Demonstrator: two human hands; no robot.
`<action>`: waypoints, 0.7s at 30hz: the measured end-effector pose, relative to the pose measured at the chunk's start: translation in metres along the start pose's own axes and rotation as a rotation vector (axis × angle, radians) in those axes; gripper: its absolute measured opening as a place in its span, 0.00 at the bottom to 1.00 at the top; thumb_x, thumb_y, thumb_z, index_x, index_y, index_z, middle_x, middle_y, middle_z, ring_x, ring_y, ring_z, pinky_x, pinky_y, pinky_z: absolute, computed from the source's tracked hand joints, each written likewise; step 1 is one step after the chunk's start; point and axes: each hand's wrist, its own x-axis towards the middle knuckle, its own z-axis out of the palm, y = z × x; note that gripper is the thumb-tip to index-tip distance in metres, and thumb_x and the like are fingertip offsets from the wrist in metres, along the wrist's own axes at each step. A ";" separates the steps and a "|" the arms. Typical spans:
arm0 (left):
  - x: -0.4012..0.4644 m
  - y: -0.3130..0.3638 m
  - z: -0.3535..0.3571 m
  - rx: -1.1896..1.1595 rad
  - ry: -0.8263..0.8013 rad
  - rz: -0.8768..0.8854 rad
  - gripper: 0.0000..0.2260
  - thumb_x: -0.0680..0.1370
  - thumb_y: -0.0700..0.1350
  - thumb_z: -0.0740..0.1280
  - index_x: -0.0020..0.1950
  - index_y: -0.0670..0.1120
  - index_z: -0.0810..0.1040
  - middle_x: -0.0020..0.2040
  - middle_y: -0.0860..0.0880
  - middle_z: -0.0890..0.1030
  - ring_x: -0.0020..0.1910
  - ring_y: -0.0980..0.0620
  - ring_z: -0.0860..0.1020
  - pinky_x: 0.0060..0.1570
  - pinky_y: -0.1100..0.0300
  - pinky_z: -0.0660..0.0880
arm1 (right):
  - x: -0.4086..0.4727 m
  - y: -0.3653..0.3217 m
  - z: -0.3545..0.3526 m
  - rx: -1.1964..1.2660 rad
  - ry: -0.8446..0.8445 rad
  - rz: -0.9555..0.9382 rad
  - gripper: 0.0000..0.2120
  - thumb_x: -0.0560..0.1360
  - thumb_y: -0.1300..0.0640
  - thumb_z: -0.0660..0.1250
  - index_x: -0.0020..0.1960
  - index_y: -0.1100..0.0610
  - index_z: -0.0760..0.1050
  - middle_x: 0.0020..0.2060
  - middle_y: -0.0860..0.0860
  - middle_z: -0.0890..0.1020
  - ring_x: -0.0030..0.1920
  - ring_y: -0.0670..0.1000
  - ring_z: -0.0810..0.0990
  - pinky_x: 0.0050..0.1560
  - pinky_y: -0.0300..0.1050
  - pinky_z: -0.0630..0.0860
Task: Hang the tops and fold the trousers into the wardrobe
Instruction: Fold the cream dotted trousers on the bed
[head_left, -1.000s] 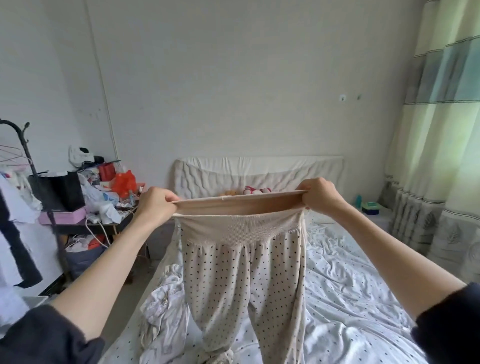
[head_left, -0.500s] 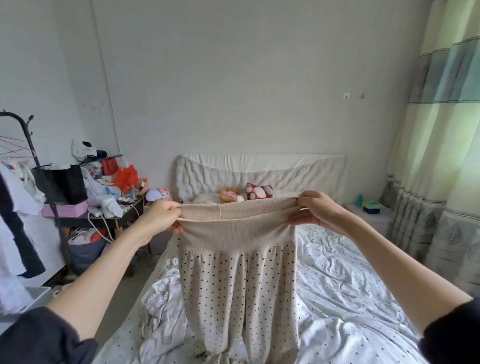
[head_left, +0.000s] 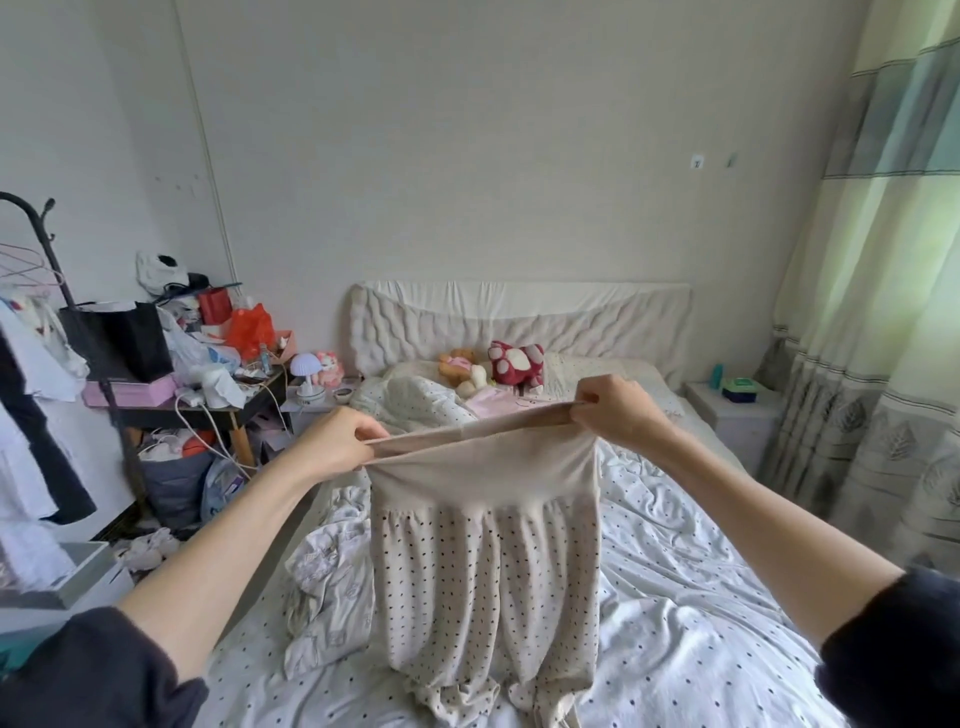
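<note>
Both hands, left hand (head_left: 332, 441) and right hand (head_left: 615, 410), pinch trousers (head_left: 483, 561) waistband above bed (head_left: 701, 597).

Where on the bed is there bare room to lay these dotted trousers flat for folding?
Right half of the bed, between the trousers and the curtain-side edge, is bare sheet. Crowded: crumpled white garment to their left; soft toys and bundled bedding by the headboard.

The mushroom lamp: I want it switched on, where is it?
In the head view, the mushroom lamp stands at left on a white bedside stand, between the cluttered table and the headboard, beside a pink plush toy.
</note>
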 end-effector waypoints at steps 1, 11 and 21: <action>0.000 -0.002 -0.002 0.019 0.020 -0.010 0.14 0.73 0.34 0.64 0.47 0.51 0.82 0.36 0.57 0.78 0.34 0.61 0.73 0.27 0.70 0.65 | 0.001 0.002 -0.002 -0.002 0.060 0.040 0.05 0.71 0.65 0.60 0.38 0.58 0.71 0.34 0.54 0.75 0.37 0.54 0.73 0.36 0.44 0.68; -0.005 -0.008 -0.003 -0.625 0.036 -0.168 0.11 0.78 0.33 0.56 0.43 0.39 0.77 0.32 0.45 0.74 0.26 0.53 0.73 0.28 0.62 0.68 | 0.006 0.021 -0.003 0.853 -0.050 0.283 0.03 0.78 0.66 0.60 0.51 0.63 0.72 0.38 0.58 0.76 0.31 0.53 0.78 0.27 0.40 0.79; -0.012 -0.017 0.005 -0.577 -0.321 0.010 0.20 0.69 0.52 0.72 0.55 0.40 0.79 0.43 0.46 0.79 0.38 0.55 0.76 0.38 0.66 0.73 | -0.016 0.037 -0.017 0.770 -0.611 0.081 0.26 0.69 0.63 0.70 0.66 0.62 0.70 0.50 0.54 0.79 0.48 0.48 0.80 0.49 0.34 0.77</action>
